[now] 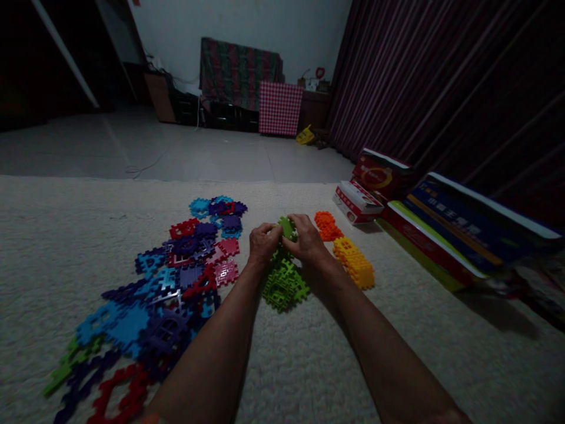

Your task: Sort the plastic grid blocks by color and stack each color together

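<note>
Head view — left hand (263, 242), right hand (308, 238), fingers curled, pinch green piece (286, 227) — boxes (459, 219) near curtain (424, 76), contents hidden.

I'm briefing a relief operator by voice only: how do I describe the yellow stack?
On the pale mat, find the big blue box at right. Between it and the person's right forearm lies the yellow stack of toothed plastic pieces. Its colour sets it apart from the orange pile just beyond it.
</note>
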Available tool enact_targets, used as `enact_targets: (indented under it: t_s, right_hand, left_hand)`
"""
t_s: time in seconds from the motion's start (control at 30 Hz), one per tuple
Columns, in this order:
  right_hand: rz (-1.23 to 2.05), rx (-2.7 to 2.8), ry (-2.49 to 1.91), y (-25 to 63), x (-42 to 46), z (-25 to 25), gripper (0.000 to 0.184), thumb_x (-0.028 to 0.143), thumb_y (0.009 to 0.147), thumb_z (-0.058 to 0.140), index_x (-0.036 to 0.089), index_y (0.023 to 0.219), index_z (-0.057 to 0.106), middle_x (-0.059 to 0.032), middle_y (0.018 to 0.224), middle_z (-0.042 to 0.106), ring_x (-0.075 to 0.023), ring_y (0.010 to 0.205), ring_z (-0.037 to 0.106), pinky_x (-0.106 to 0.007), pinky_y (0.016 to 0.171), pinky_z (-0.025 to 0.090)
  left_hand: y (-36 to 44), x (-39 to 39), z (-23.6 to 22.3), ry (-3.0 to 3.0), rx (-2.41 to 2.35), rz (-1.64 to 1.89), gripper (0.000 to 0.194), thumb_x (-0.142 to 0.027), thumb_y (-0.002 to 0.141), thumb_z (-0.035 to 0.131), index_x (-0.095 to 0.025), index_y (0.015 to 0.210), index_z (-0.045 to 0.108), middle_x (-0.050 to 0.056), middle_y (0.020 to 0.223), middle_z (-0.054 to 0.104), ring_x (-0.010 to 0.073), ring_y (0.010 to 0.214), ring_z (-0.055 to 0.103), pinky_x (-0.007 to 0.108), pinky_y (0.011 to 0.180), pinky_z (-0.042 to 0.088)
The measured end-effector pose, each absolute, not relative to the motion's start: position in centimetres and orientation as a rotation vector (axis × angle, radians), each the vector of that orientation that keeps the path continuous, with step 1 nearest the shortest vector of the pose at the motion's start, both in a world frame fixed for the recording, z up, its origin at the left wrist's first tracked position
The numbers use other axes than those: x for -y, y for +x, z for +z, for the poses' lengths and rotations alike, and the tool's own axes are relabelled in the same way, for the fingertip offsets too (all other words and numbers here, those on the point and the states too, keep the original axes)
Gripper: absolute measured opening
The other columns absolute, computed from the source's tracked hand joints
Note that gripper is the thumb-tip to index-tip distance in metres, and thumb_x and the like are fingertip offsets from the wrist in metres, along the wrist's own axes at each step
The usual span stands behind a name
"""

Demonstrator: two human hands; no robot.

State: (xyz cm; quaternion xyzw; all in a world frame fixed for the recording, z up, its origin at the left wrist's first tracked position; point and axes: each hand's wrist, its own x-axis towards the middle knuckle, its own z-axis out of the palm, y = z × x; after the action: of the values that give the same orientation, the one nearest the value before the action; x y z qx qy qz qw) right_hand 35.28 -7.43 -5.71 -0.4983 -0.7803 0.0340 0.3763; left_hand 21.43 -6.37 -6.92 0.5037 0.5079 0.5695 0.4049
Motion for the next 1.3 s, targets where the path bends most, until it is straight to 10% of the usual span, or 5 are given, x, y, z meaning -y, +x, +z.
enact_targets:
  t_s: [0.27, 0.93, 1.3]
  right_hand:
    - [0.06, 2.017, -1.575, 38.6, 4.7, -2.1, 0.046, 0.028, 0.074, 0.07, 0.022, 0.119, 0.061, -0.0107, 0.115, 0.06, -0.0271, 0.108, 0.06, -0.042, 0.097, 0.05]
    - [0.045, 2.321, -1.849, 39.6, 0.8, -3.0, 0.047, 0.018, 0.072, 0.066, 0.022, 0.119, 0.063, -0.0148, 0.13, 0.06, -0.0346, 0.121, 0.053, -0.056, 0.105, 0.036]
    - [0.276, 2.216, -1.715, 39.1, 8.0, -2.0, 0.046, 0.018, 0.079, 0.062, 0.019, 0.124, 0.063, -0.0151, 0.126, 0.065, -0.0285, 0.115, 0.062, -0.042, 0.099, 0.049]
  left_hand:
    - [21.3, 6.1, -6.8, 1.11, -1.305, 1.55, 0.033, -0.046, 0.075, 0.06, -0.017, 0.08, 0.074, 0.004, 0.081, 0.073, 0.0175, 0.073, 0.063, 0.027, 0.064, 0.049]
    - [21.6, 5.6, -7.5, 1.1, -1.399, 1.526, 0.026, -0.026, 0.073, 0.06, -0.018, 0.089, 0.078, 0.004, 0.083, 0.076, 0.0177, 0.078, 0.068, 0.028, 0.072, 0.052]
    - [21.6, 5.9, -7.4, 1.118, -1.409, 1.527, 0.027, -0.028, 0.072, 0.058, -0.018, 0.088, 0.078, 0.003, 0.075, 0.073, 0.0172, 0.07, 0.065, 0.028, 0.066, 0.049]
